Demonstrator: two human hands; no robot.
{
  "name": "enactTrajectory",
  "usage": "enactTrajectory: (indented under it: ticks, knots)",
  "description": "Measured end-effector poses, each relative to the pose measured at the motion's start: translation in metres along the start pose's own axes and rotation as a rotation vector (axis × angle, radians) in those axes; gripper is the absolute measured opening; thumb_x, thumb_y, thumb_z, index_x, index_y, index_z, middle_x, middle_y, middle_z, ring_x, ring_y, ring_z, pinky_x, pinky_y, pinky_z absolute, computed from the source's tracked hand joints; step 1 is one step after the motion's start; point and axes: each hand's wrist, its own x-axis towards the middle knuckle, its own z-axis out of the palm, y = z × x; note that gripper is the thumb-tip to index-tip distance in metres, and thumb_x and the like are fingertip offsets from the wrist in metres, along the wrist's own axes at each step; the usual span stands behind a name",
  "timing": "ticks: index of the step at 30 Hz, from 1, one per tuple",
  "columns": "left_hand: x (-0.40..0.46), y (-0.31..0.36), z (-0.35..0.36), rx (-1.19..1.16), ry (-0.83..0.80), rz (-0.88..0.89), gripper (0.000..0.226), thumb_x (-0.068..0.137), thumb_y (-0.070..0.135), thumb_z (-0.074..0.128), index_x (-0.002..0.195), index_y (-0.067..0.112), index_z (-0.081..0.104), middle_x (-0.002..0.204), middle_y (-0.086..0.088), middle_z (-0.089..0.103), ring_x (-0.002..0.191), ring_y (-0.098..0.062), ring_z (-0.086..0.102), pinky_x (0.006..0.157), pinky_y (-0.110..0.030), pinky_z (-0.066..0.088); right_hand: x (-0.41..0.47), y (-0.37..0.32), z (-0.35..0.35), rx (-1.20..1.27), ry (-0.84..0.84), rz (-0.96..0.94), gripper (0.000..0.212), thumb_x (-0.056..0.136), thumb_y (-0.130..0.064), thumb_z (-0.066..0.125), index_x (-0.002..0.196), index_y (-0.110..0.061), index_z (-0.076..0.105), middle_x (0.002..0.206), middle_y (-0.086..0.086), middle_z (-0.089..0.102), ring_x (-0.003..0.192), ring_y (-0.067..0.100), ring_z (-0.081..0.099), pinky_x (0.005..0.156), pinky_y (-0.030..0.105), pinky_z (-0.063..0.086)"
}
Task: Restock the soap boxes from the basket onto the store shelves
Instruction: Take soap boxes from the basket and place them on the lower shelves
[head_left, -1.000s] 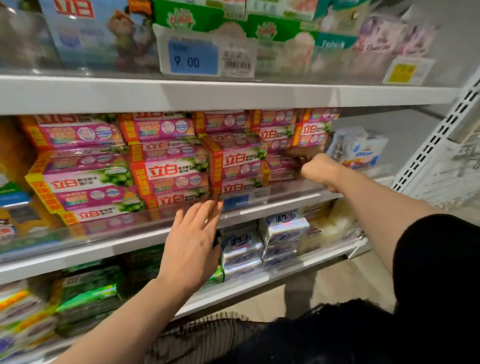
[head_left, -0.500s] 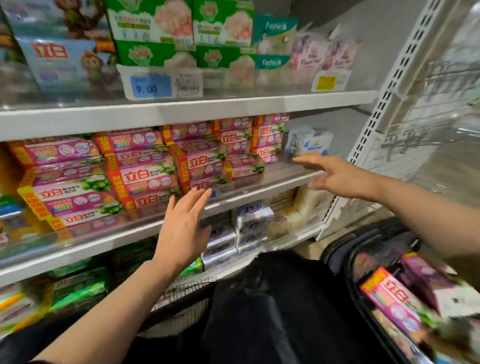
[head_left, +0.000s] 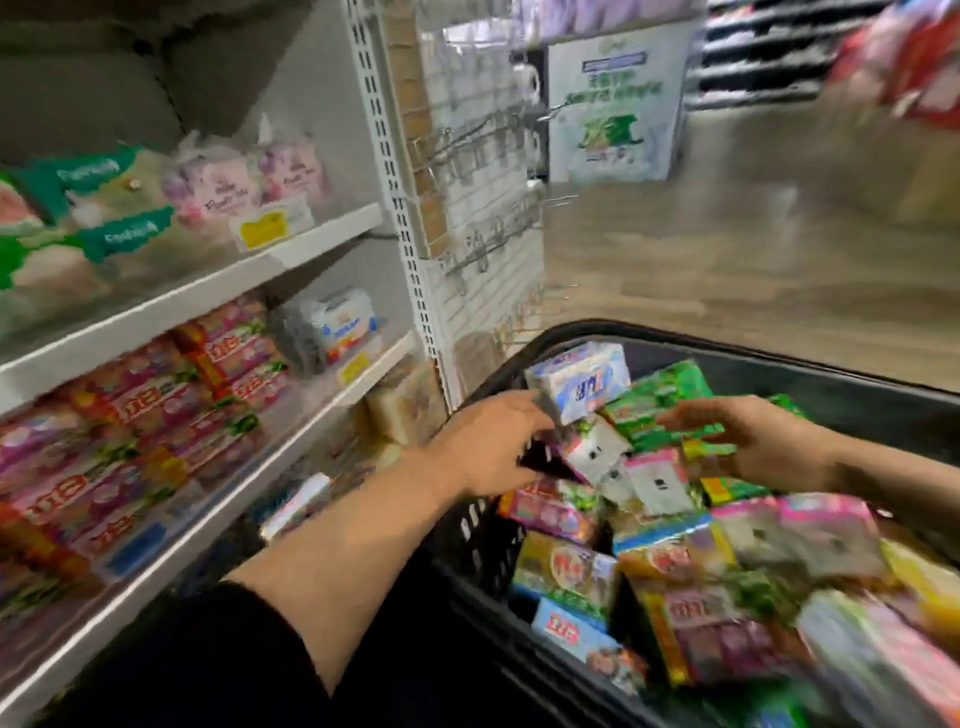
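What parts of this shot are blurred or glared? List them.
Head view: motion blur smears the pink soap boxes on the shelf and the packs at the black plastic basket's near end; the left hand stays fairly sharp; the shelves bend from wide-angle distortion; no strong glare.

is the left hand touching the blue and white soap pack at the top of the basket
Cannot tell: in the head view the left hand reaches the blue and white soap pack, but blur hides contact.

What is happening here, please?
A person is restocking soap. Both bare hands reach into the black plastic basket, full of colourful soap packs. The left hand touches a pale blue and white soap pack at the top of the pile; the right hand is open over the green packs. Pink and red soap boxes already fill the white metal shelf alongside.
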Motion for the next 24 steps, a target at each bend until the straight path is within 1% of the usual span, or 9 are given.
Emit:
enactTrajectory:
  ticks: [3, 5, 7, 9, 11, 13, 17, 21, 24]
  knots:
    - [0.022, 0.014, 0.023, 0.019, -0.009, -0.04, 0.065, 0.077, 0.021, 0.075, 0.135, 0.005, 0.05, 0.136, -0.016, 0.05, 0.13, -0.031, 0.042, 0.11, -0.033, 0.028, -0.029, 0.026, -0.008, -0.069, 0.138, 0.026, 0.047, 0.07, -0.006, 0.082, 0.114, -0.009, 0.067, 0.106, -0.002, 0.065, 0.095, 0.014, 0.065, 0.078, 0.008, 0.041]
    - [0.033, 0.022, 0.033, 0.012, 0.182, -0.071, 0.054, 0.075, 0.019, 0.076, 0.123, 0.006, 0.055, 0.123, -0.015, 0.053, 0.117, -0.034, 0.047, 0.099, -0.042, 0.04, -0.046, 0.038, -0.011, -0.095, 0.241, -0.001, 0.044, 0.065, -0.005, 0.083, 0.107, -0.006, 0.069, 0.104, 0.006, 0.068, 0.09, 0.011, 0.063, 0.081, 0.009, 0.042]
    - [0.045, 0.028, 0.039, 0.052, 0.394, -0.128, 0.053, 0.07, 0.025, 0.08, 0.113, 0.007, 0.055, 0.111, -0.014, 0.051, 0.104, -0.033, 0.048, 0.089, -0.042, 0.045, -0.053, 0.045, -0.009, -0.149, 0.324, -0.029, 0.043, 0.062, -0.011, 0.082, 0.103, -0.005, 0.069, 0.105, 0.009, 0.066, 0.092, 0.015, 0.062, 0.081, 0.016, 0.044]
    - [0.055, 0.029, 0.046, 0.048, 0.504, -0.233, 0.07, 0.069, 0.034, 0.081, 0.123, 0.003, 0.05, 0.119, -0.017, 0.048, 0.109, -0.033, 0.044, 0.096, -0.041, 0.04, -0.05, 0.049, -0.005, -0.229, 0.384, 0.027, 0.053, 0.061, -0.013, 0.087, 0.109, -0.006, 0.066, 0.11, 0.012, 0.062, 0.098, 0.028, 0.061, 0.084, 0.032, 0.048]
    - [0.063, 0.025, 0.055, -0.005, 0.495, -0.372, 0.085, 0.075, 0.042, 0.078, 0.137, -0.002, 0.04, 0.135, -0.022, 0.039, 0.123, -0.036, 0.035, 0.108, -0.043, 0.031, -0.045, 0.054, -0.002, -0.309, 0.439, 0.158, 0.069, 0.061, -0.024, 0.087, 0.122, -0.008, 0.059, 0.118, 0.013, 0.057, 0.107, 0.033, 0.055, 0.09, 0.041, 0.047]
    - [0.066, 0.019, 0.066, -0.017, 0.443, -0.423, 0.083, 0.078, 0.046, 0.074, 0.136, -0.005, 0.041, 0.14, -0.026, 0.037, 0.132, -0.039, 0.028, 0.113, -0.045, 0.025, -0.043, 0.059, 0.002, -0.326, 0.432, 0.279, 0.081, 0.062, -0.032, 0.086, 0.132, -0.01, 0.051, 0.122, 0.011, 0.053, 0.113, 0.032, 0.05, 0.094, 0.042, 0.044]
    - [0.065, 0.01, 0.074, 0.009, 0.443, -0.358, 0.063, 0.077, 0.047, 0.075, 0.113, 0.0, 0.052, 0.123, -0.025, 0.057, 0.138, -0.037, 0.027, 0.112, -0.044, 0.026, -0.045, 0.069, 0.004, -0.19, 0.435, 0.362, 0.082, 0.061, -0.025, 0.088, 0.132, -0.01, 0.05, 0.117, 0.011, 0.053, 0.109, 0.029, 0.051, 0.088, 0.03, 0.038]
    - [0.057, 0.01, 0.071, -0.044, 0.426, -0.322, 0.058, 0.078, 0.042, 0.076, 0.112, 0.003, 0.051, 0.111, -0.023, 0.06, 0.128, -0.036, 0.036, 0.101, -0.041, 0.033, -0.043, 0.063, -0.004, -0.089, 0.448, 0.401, 0.066, 0.058, -0.023, 0.09, 0.113, -0.011, 0.055, 0.103, 0.009, 0.057, 0.094, 0.027, 0.055, 0.076, 0.03, 0.041]
    - [0.056, 0.018, 0.067, -0.172, 0.379, -0.371, 0.057, 0.084, 0.037, 0.071, 0.12, 0.001, 0.045, 0.112, -0.02, 0.05, 0.106, -0.038, 0.047, 0.08, -0.041, 0.038, -0.045, 0.06, -0.002, 0.039, 0.449, 0.399, 0.064, 0.056, -0.019, 0.091, 0.105, -0.012, 0.05, 0.103, 0.006, 0.059, 0.09, 0.023, 0.056, 0.076, 0.033, 0.045]
